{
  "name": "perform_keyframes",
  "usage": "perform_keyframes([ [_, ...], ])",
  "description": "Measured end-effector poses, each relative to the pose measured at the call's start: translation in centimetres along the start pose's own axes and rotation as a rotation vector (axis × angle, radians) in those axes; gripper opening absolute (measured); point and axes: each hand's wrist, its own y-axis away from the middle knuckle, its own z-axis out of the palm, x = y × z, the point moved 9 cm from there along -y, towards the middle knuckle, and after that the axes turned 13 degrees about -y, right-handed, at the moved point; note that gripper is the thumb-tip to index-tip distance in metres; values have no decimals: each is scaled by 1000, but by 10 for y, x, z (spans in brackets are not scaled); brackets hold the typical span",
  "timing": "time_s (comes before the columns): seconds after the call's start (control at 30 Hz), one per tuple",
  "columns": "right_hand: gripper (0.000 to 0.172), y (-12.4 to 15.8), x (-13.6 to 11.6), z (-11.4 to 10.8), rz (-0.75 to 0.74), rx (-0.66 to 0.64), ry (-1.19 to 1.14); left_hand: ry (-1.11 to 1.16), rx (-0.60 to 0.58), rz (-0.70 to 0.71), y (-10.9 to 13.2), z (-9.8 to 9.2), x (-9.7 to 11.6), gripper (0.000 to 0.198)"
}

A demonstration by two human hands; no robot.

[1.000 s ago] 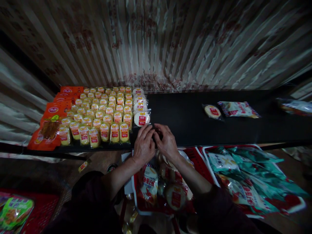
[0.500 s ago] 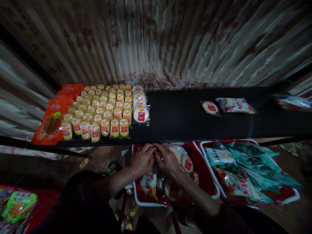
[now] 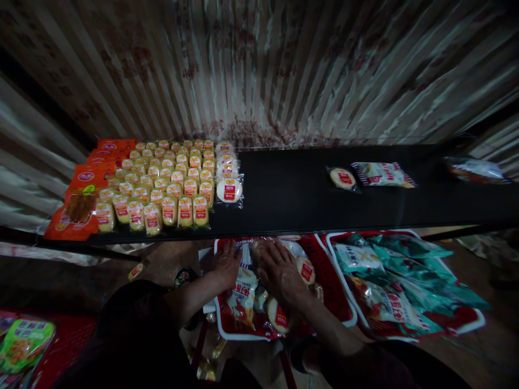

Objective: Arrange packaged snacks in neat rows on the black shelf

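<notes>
Both of my hands reach into a red basket with a white rim [image 3: 353,313], just below the front edge of a black shelf [image 3: 279,210]. My left hand [image 3: 226,267] lies over its left side, fingers stretched out, beside a white-and-red snack bag [image 3: 243,297]. Flat and spread, my right hand [image 3: 280,270] rests over the packets in the middle. Nothing shows in its grasp. Round wrapped rice crackers [image 3: 305,270] lie to its right, and another wrapped cracker [image 3: 278,315] is below it. The packets under my palms are partly hidden.
Rows of small wrapped cakes [image 3: 162,183], orange packets [image 3: 79,205] and a column of wrapped crackers [image 3: 229,190] fill the shelf's left part. A striped bag [image 3: 383,174] lies farther right. A second basket [image 3: 478,320] holds green bags. A curtain [image 3: 259,70] hangs behind.
My hands were close together with fingertips meeting; now they are apart, the left moved left and the fingers straightened. More of the basket's packets show. The view has shifted slightly.
</notes>
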Motion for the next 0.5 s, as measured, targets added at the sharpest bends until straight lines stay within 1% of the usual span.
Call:
perform_keyframes([
  [0.1, 50, 0, -4, 1, -20, -30, 5, -19, 42, 11, -1, -7, -1, 53],
  [0.2, 50, -1, -2, 1, -28, -31, 3, -31, 46, 17, -2, -10, -4, 45],
  [0.37, 51, -2, 1, 3, -34, -36, 18, -58, 27, 76, -1, -2, -3, 43],
  [0.5, 49, -4, 0, 3, -49, -32, 33, -86, 37, 96, -1, 2, 0, 35],
])
